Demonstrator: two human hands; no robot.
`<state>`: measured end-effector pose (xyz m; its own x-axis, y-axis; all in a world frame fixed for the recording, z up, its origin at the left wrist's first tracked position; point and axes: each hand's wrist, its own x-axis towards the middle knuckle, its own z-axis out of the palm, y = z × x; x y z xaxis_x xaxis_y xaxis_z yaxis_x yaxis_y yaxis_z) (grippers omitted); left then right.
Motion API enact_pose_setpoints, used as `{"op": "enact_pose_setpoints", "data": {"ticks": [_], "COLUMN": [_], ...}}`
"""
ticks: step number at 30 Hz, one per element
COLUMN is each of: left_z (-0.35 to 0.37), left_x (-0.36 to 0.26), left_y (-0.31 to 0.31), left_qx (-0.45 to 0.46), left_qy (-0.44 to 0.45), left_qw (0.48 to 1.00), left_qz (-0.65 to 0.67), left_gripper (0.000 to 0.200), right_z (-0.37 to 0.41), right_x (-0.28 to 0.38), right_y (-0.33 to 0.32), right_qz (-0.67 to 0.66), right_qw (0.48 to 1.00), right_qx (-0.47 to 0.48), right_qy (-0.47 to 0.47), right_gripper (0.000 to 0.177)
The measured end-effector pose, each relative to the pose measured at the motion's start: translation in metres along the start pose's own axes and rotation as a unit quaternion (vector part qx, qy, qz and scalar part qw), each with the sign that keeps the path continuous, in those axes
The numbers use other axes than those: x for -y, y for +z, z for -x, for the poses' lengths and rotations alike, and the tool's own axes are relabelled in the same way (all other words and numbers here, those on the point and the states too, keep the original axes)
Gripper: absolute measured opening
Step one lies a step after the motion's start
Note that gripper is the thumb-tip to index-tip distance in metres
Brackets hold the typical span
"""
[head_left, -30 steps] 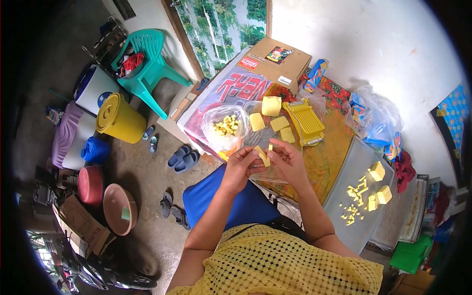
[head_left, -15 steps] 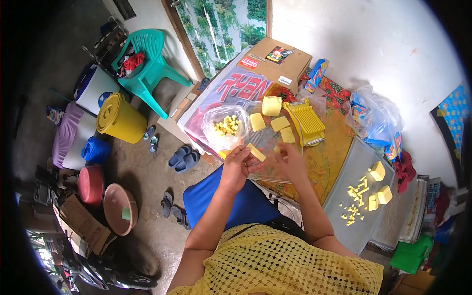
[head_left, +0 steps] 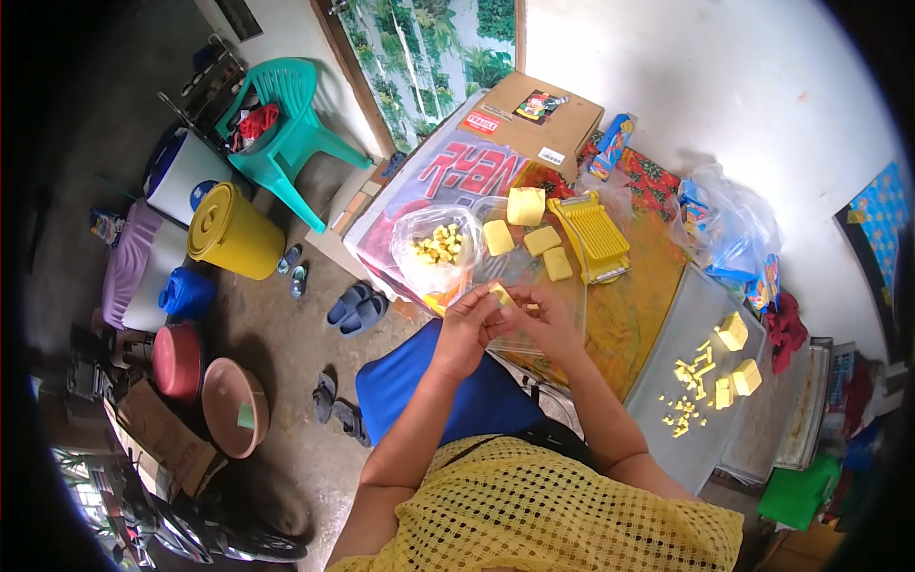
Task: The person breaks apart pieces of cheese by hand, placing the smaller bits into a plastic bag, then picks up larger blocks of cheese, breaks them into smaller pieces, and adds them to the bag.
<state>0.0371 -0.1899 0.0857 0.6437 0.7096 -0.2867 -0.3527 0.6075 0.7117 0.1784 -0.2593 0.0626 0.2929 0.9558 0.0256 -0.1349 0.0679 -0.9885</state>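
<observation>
My left hand (head_left: 465,332) is closed on a yellow cheese slice (head_left: 500,295), low over the table's near edge. My right hand (head_left: 545,322) meets it from the right, its fingers bent against the slice; a small yellow bit shows by these fingers. Just beyond the hands, several cheese blocks (head_left: 544,240) lie on a clear board (head_left: 569,329). Left of them is a clear plastic bag (head_left: 404,235) holding small yellow cubes (head_left: 439,245). A yellow ridged plastic slicer (head_left: 599,238) lies to the right of the blocks.
A grey tray (head_left: 658,419) at right carries cheese blocks, sticks and crumbs. Behind stands a cardboard box (head_left: 515,129); a plastic bag with blue packets (head_left: 729,229) lies back right. A blue seat (head_left: 410,381) is below my hands. Slippers (head_left: 355,310) and a yellow bucket (head_left: 233,232) stand left.
My right hand has moved left, so both hands now meet at the cheese slice. The slice has turned and is partly covered by fingers.
</observation>
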Motion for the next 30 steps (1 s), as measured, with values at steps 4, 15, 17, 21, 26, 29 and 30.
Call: {"op": "enact_pose_setpoints", "data": {"ticks": [4,15,17,21,26,29,30], "left_z": [0.002,0.009,0.01,0.008,0.009,0.01,0.01], "left_x": [-0.002,-0.026,-0.025,-0.022,-0.023,-0.021,-0.02], "left_y": [-0.001,0.006,0.005,-0.002,-0.007,-0.007,-0.005], "left_qx": [0.028,0.085,0.075,0.094,0.126,0.115,0.108], "left_qy": [0.011,0.097,0.098,0.104,0.106,0.091,0.086], "left_qw": [0.999,0.969,0.968,0.968,0.97,0.976,0.978], "left_qz": [-0.033,-0.212,-0.219,-0.208,-0.177,-0.161,-0.157], "left_gripper": [0.026,0.018,0.014,0.008,0.008,0.008,0.008], "right_z": [-0.001,0.01,0.011,0.013,0.015,0.014,0.014], "right_x": [0.008,0.04,0.041,0.047,0.058,0.055,0.051], "right_y": [0.004,0.0,0.0,0.003,0.001,-0.003,-0.004], "right_qz": [0.001,0.063,0.047,0.014,-0.023,-0.049,-0.059], "right_qw": [1.0,0.996,0.997,0.999,0.999,0.997,0.997], "right_qx": [-0.012,0.015,0.014,0.018,0.039,0.045,0.045], "right_qy": [0.011,-0.054,-0.063,-0.049,0.016,0.029,0.033], "right_gripper": [0.024,0.024,0.024,0.023,0.024,0.024,0.025]}}
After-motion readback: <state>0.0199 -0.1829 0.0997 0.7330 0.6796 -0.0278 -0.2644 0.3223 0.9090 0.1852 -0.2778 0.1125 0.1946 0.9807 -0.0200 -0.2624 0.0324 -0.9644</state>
